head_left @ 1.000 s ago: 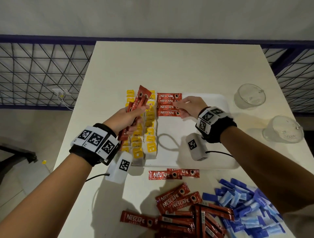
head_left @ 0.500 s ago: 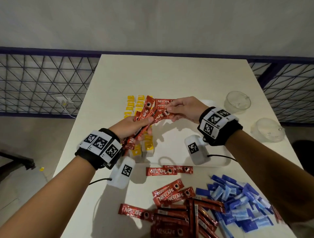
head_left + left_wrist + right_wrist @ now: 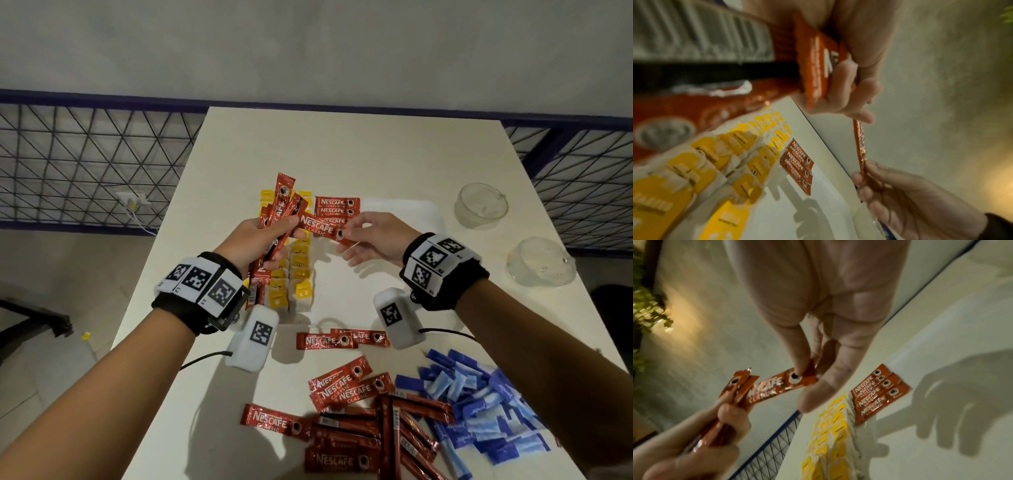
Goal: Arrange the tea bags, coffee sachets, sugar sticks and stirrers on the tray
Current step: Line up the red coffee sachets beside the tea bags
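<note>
My left hand (image 3: pixel 260 240) grips a bundle of red coffee sachets (image 3: pixel 279 209) upright above the tray's left part. My right hand (image 3: pixel 370 236) pinches the end of one red sachet (image 3: pixel 320 228) whose other end still lies in the bundle; the right wrist view shows that sachet (image 3: pixel 777 388) between thumb and fingers. On the white tray (image 3: pixel 404 212) two columns of yellow tea bags (image 3: pixel 298 270) run along the left side, and a short stack of coffee sachets (image 3: pixel 337 207) lies at the top beside them. In the left wrist view the laid sachets (image 3: pixel 797 164) sit right of the tea bags (image 3: pixel 748 154).
Loose coffee sachets (image 3: pixel 346 387) and a heap of blue sugar sticks (image 3: pixel 479 404) lie on the white table in front of the tray. Two sachets (image 3: pixel 339 340) rest at the tray's near edge. Two clear cups (image 3: pixel 481 204) (image 3: pixel 539 260) stand at the right. Mesh railing borders the table.
Both hands have risen off the tray. My right hand left the laid stack, reached the bundle and now draws one sachet sideways out of it.
</note>
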The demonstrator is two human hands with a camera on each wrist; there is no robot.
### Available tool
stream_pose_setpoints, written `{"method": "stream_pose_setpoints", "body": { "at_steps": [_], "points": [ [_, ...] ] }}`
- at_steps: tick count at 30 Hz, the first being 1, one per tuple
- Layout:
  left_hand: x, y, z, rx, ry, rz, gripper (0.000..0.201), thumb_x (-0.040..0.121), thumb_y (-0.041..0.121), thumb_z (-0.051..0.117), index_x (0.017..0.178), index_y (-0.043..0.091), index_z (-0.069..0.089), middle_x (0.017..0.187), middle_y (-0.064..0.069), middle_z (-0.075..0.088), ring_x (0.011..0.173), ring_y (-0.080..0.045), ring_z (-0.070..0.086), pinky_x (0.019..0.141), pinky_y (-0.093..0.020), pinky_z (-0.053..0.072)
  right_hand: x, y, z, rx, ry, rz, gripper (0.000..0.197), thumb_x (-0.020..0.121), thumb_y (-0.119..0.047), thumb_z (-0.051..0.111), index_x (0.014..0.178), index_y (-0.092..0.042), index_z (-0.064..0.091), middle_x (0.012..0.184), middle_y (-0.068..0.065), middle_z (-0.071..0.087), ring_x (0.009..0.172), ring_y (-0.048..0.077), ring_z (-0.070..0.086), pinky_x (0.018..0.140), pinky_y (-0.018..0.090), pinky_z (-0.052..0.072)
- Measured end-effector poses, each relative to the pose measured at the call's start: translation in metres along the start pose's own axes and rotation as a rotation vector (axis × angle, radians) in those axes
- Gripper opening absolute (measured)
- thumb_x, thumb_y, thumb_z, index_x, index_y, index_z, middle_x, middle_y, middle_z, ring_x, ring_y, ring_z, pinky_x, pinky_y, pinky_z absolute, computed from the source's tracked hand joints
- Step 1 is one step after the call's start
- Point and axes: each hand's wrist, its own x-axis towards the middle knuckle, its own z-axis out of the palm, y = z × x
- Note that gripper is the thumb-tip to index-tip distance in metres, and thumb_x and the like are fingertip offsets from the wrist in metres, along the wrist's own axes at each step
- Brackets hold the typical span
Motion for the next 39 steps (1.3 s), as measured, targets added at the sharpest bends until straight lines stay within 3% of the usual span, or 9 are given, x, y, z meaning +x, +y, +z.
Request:
{"method": "stream_pose_setpoints", "body": {
  "at_steps": [4,10,19,23,25,27,29,31,39],
  "points": [
    [0.012,-0.008,-0.003,0.026,0.061,-0.005,0.02,0.093,0.024,0.054,0.087,0.005,0.055,0.068,0.0,0.059,0.034,-0.005,0.036,0.032,-0.015,0.028,0.01,0.006,-0.009,0.17,0.101,-0.015,0.014,0.088,0.009,0.05,0.081,-0.004,0.051,0.071,0.018,0.056,0.042,0.011,0.06,0.051,0.02,0.055],
    [0.025,-0.017,-0.01,-0.01,0.078,-0.075,0.04,0.092,0.029,0.054,0.122,0.003,0.051,0.047,0.011,0.046,0.034,-0.005,0.032,0.032,-0.014,0.026,0.029,0.031,-0.03,0.229,0.242,0.153,0.012,0.085,0.013,0.054,0.089,0.001,0.052,0.072,0.017,0.055,0.039,0.011,0.057,0.048,0.021,0.052],
    [0.04,-0.017,-0.013,-0.003,0.072,-0.099,0.041,0.093,0.03,0.053,0.124,0.004,0.049,0.046,0.011,0.045,0.034,-0.005,0.032,0.031,-0.015,0.026,0.054,0.045,-0.027,0.014,0.316,0.298,0.04,0.085,-0.002,0.062,0.12,0.015,0.051,0.082,0.023,0.068,0.036,0.007,0.054,0.051,0.015,0.051],
    [0.041,-0.018,-0.014,-0.017,0.067,-0.116,0.046,0.093,0.03,0.053,0.128,0.0,0.047,0.047,0.011,0.046,0.034,-0.005,0.032,0.031,-0.015,0.026,0.061,0.044,-0.025,0.003,0.315,0.337,0.042,0.086,-0.001,0.061,0.122,0.015,0.048,0.039,0.003,0.052,0.029,0.006,0.041,0.036,0.013,0.037],
    [0.041,-0.019,-0.014,-0.027,0.062,-0.122,0.048,0.093,0.03,0.053,0.129,-0.001,0.046,0.047,0.011,0.045,0.034,-0.005,0.032,0.031,-0.015,0.026,0.064,0.045,-0.025,0.03,0.316,0.338,0.043,0.087,0.001,0.059,0.124,0.017,0.044,0.032,-0.001,0.045,0.025,0.006,0.038,0.035,0.012,0.034],
    [0.041,-0.019,-0.016,-0.038,0.06,-0.125,0.047,0.093,0.029,0.052,0.129,-0.001,0.046,0.048,0.011,0.045,0.033,-0.004,0.032,0.031,-0.015,0.026,0.065,0.045,-0.025,0.058,0.298,0.351,0.033,0.088,0.002,0.056,0.118,0.014,0.05,0.031,-0.001,0.043,0.024,0.006,0.036,0.034,0.012,0.033],
    [0.041,-0.02,-0.017,-0.041,0.055,-0.128,0.047,0.093,0.03,0.053,0.129,0.0,0.047,0.048,0.011,0.045,0.034,-0.004,0.032,0.031,-0.014,0.026,0.067,0.043,-0.025,0.083,0.257,0.367,0.007,0.089,0.001,0.055,0.092,-0.005,0.058,0.031,-0.001,0.042,0.025,0.007,0.034,0.035,0.012,0.032],
    [0.041,-0.021,-0.017,-0.04,0.053,-0.127,0.047,0.092,0.03,0.053,0.128,0.0,0.047,0.048,0.011,0.046,0.034,-0.004,0.032,0.031,-0.014,0.025,0.071,0.046,-0.028,0.105,0.252,0.367,0.018,0.089,0.003,0.053,0.074,-0.006,0.051,0.032,-0.001,0.042,0.025,0.007,0.033,0.035,0.011,0.031],
    [0.039,-0.021,-0.018,-0.025,0.047,-0.119,0.042,0.093,0.03,0.053,0.126,0.004,0.05,0.049,0.011,0.045,0.034,-0.005,0.032,0.032,-0.014,0.025,0.077,0.05,-0.03,0.085,0.252,0.363,0.023,0.089,0.001,0.055,0.068,-0.004,0.048,0.032,-0.001,0.041,0.024,0.009,0.034,0.033,0.01,0.03]
  ]
}}
